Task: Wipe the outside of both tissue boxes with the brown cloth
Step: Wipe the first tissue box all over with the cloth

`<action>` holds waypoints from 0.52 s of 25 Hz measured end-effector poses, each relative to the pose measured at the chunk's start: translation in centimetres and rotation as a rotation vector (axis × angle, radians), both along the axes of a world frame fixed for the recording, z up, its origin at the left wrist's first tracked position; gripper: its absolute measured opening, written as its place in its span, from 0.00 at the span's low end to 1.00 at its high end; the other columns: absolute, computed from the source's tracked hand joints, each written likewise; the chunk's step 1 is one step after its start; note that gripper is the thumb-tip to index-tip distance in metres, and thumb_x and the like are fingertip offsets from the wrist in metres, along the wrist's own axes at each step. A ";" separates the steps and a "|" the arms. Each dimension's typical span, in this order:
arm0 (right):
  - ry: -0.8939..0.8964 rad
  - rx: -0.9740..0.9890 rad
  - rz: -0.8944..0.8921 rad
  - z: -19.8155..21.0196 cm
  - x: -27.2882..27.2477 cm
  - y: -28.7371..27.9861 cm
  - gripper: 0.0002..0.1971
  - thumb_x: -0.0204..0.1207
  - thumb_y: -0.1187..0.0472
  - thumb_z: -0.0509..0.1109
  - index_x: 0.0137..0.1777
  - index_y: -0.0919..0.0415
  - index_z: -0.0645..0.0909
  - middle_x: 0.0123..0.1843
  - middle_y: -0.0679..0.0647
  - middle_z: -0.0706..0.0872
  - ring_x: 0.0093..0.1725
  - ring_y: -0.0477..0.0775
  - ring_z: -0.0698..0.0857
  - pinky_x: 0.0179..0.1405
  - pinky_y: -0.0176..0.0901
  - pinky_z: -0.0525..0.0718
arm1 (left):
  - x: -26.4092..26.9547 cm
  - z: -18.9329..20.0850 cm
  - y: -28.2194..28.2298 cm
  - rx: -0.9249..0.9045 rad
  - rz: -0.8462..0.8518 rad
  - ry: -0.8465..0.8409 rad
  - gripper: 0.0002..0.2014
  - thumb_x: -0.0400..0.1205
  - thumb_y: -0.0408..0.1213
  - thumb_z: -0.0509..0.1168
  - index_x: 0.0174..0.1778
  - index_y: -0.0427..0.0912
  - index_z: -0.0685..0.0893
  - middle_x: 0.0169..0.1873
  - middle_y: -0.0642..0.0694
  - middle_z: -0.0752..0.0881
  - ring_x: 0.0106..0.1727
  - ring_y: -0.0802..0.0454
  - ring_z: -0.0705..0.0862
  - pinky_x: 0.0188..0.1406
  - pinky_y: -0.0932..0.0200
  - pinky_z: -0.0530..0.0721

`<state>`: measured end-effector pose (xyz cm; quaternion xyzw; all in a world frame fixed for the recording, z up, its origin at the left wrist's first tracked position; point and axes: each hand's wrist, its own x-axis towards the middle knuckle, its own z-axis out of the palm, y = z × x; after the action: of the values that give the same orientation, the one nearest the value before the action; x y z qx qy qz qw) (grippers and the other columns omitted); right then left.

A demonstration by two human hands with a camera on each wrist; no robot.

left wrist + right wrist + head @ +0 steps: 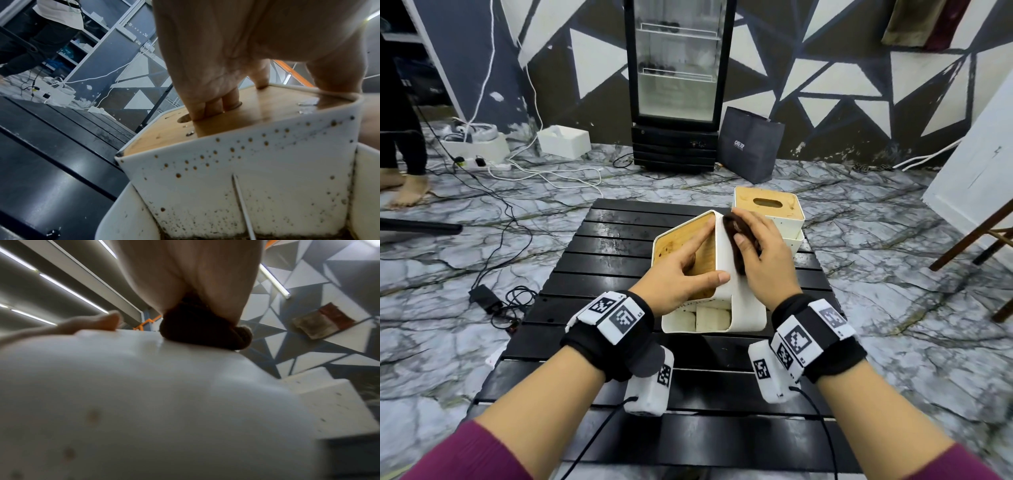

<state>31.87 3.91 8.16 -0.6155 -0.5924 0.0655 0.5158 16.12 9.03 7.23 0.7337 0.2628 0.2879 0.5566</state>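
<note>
Mid-wipe on the first of two boxes. On the black slatted table (592,260), nearer tissue box (736,274) tipped on edge, spotted white wall (246,170) up. Second tissue box (767,205) upright just behind, likely not yet done. Left hand (681,270) steadying, fingers curled into the slot of the wooden lid, thumb over the rim. Right hand (760,253) pressing the bunched brown cloth (734,236) against the upper wall. Next, probably: drag downward, then rotate to the speckled faces. Dark paper bag (750,147) by the fridge bearing small white print, unreadable.
</note>
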 end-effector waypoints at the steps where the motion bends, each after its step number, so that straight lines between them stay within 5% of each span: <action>1: 0.021 -0.019 0.000 -0.3 0.4 -0.1 0.19 0.79 0.67 0.60 0.69 0.55 0.73 0.67 0.55 0.77 0.67 0.50 0.74 0.70 0.38 0.67 | 0.0 0.0 0.1 0.001 0.001 -0.002 0.39 0.75 0.41 0.73 0.72 0.73 0.57 0.73 0.61 0.71 0.70 0.64 0.74 0.61 0.72 0.77; 9: 0.066 -0.082 -0.020 -4.5 -0.9 -3.5 0.22 0.76 0.56 0.54 0.71 0.44 0.67 0.71 0.44 0.70 0.75 0.46 0.66 0.77 0.43 0.61 | -0.5 0.1 1.0 -0.016 0.021 -0.005 0.37 0.66 0.58 0.71 0.66 0.84 0.56 0.76 0.49 0.71 0.75 0.50 0.72 0.76 0.46 0.70; 11: 0.043 -0.050 -0.013 -4.9 -2.0 -4.4 0.20 0.77 0.53 0.54 0.70 0.40 0.65 0.70 0.41 0.69 0.75 0.45 0.65 0.77 0.41 0.59 | -0.7 0.3 1.1 -0.012 0.027 0.001 0.39 0.70 0.56 0.72 0.70 0.80 0.54 0.76 0.46 0.71 0.75 0.49 0.72 0.76 0.49 0.69; 13: -0.011 -0.004 0.011 -4.8 -3.1 -4.6 0.21 0.77 0.52 0.52 0.71 0.42 0.66 0.69 0.40 0.69 0.72 0.41 0.65 0.75 0.33 0.58 | -0.7 0.4 1.3 -0.013 0.013 -0.008 0.39 0.76 0.47 0.70 0.75 0.70 0.51 0.75 0.46 0.72 0.72 0.53 0.75 0.71 0.62 0.73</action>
<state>28.77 -0.69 3.38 -0.6139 -0.5983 0.0661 0.5107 15.40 10.32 7.63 0.7270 0.2674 0.2927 0.5606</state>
